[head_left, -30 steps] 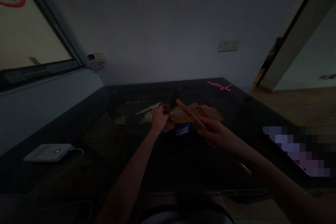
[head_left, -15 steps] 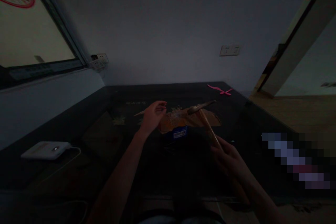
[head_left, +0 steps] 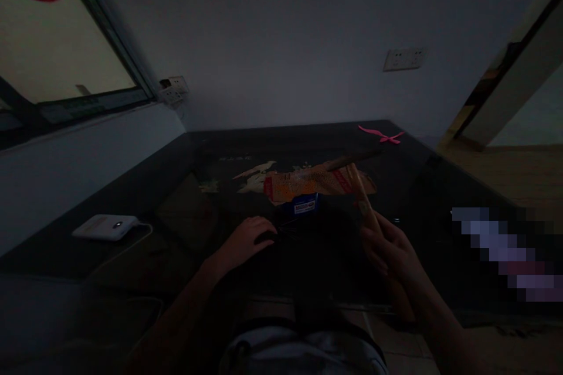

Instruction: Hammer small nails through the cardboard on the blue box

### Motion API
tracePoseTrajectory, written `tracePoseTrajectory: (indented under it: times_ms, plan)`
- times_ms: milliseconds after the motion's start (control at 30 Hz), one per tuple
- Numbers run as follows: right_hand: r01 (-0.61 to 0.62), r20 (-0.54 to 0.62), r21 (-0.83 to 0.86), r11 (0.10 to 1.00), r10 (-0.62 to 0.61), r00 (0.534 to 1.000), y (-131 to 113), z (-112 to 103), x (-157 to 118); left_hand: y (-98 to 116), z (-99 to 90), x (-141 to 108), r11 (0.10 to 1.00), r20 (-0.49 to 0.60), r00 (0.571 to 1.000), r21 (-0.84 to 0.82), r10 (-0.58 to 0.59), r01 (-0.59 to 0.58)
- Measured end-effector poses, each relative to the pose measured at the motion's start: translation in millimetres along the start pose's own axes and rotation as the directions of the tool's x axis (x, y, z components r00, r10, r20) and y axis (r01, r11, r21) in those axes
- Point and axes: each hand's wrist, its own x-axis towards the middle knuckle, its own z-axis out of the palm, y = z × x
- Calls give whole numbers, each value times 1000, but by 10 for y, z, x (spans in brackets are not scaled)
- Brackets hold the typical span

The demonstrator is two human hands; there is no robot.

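My right hand is wrapped round the wooden handle of a hammer, whose dark head is raised at the far end, over a brown and orange packet. That packet lies on top of a small blue box. To the left and nearer to me, my left hand is low over the dark table, thumb and fingers apart, holding nothing. Beside its fingertips are a few thin pieces, like nails or wires, too dim to make out.
A white power bank with a white cable lies on the left. Near the back right edge is a pink ribbon. A blurred-out object sits at the right. Behind the table stands a wall with sockets.
My left hand has come away from the packet, down toward the thin pieces in front of the blue box. The view has shifted a little; my right hand still grips the hammer.
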Motion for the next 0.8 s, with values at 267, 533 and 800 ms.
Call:
tracePoseTrajectory:
  times_ms: [267,533,800]
  plan:
    - [0,-9,17,1000,0,1000,29,-18,-11,-32,94,134,952,105,989,279,100,-126]
    - [13,6,6,1000,-13,1000,-2,10,-12,232,-180,7,996,-83,996,-82,-35,28]
    - [-15,3,2,1000,15,1000,12,26,-12,291,-540,534,936,-493,853,-351,-173,-13]
